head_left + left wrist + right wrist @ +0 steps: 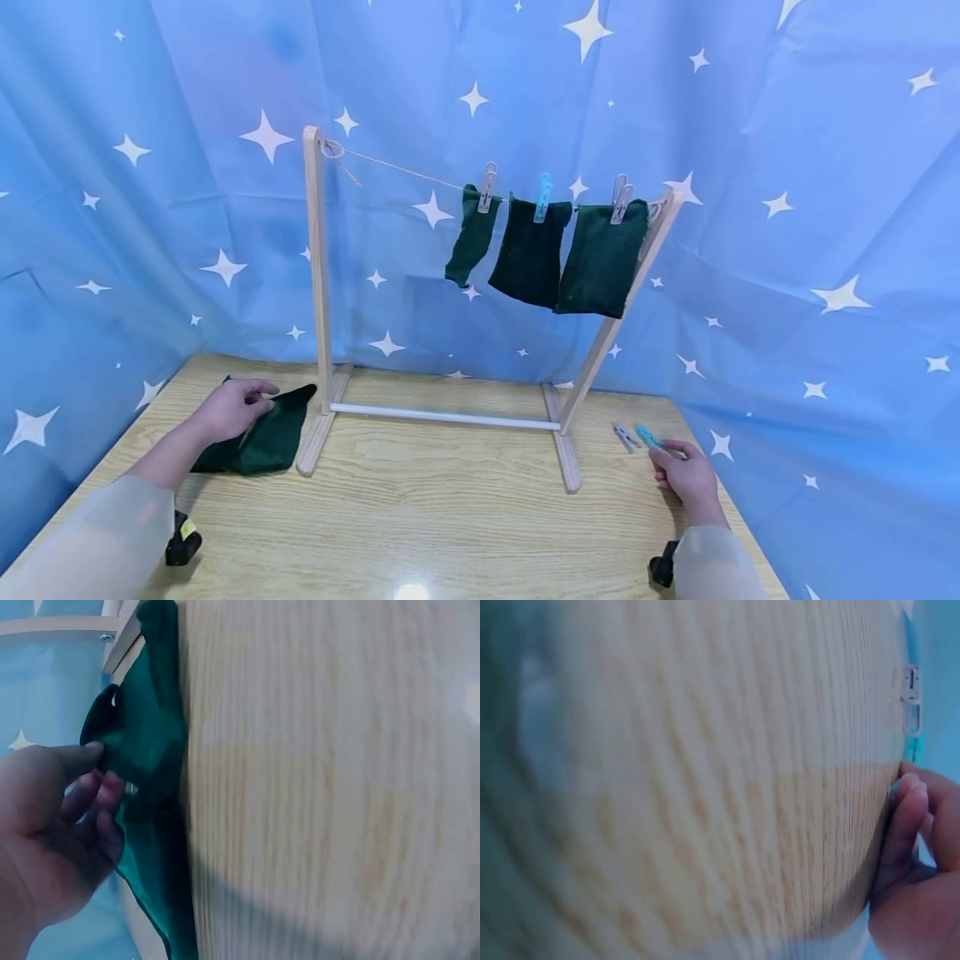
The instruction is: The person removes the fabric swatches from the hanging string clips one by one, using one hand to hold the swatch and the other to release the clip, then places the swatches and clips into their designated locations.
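At the left of the table, my left hand pinches a dark green cloth between thumb and fingers. Its upper edge is lifted, while the lower part lies on the tabletop; the left wrist view shows the cloth bunched near the fingertips. On the right side my right hand holds the end of a light blue clothespin low over the table. Right beside it lies a grey clothespin, visible beyond the fingertips in the right wrist view too.
A wooden drying frame stands mid-table with a string sloping across it. Three green cloths hang toward its right end, held by two pale clothespins and a blue one. A starry blue curtain hangs behind.
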### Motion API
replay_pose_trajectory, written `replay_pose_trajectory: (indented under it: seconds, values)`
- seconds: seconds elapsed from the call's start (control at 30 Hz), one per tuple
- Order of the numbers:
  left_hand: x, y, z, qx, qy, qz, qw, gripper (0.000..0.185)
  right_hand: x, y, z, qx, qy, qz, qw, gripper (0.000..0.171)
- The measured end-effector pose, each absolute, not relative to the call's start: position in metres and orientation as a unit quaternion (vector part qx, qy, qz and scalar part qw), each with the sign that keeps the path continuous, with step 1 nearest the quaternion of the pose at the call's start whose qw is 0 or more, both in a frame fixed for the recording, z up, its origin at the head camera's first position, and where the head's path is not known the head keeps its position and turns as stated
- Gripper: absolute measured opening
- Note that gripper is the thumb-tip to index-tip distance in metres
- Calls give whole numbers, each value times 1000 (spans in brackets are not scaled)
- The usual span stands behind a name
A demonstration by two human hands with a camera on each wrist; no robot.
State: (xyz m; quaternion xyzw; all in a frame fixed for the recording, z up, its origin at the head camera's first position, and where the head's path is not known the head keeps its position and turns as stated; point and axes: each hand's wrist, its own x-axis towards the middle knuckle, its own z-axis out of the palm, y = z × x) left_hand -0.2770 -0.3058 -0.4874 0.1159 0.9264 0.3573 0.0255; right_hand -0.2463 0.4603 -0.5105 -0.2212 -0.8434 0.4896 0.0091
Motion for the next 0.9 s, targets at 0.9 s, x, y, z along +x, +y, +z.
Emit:
replay_pose_trajectory:
  seconds: [0.9]
  values:
    - [-269,-299,-477,164,955,233,83,78,-251,468,-516,-224,-846,483,4,62]
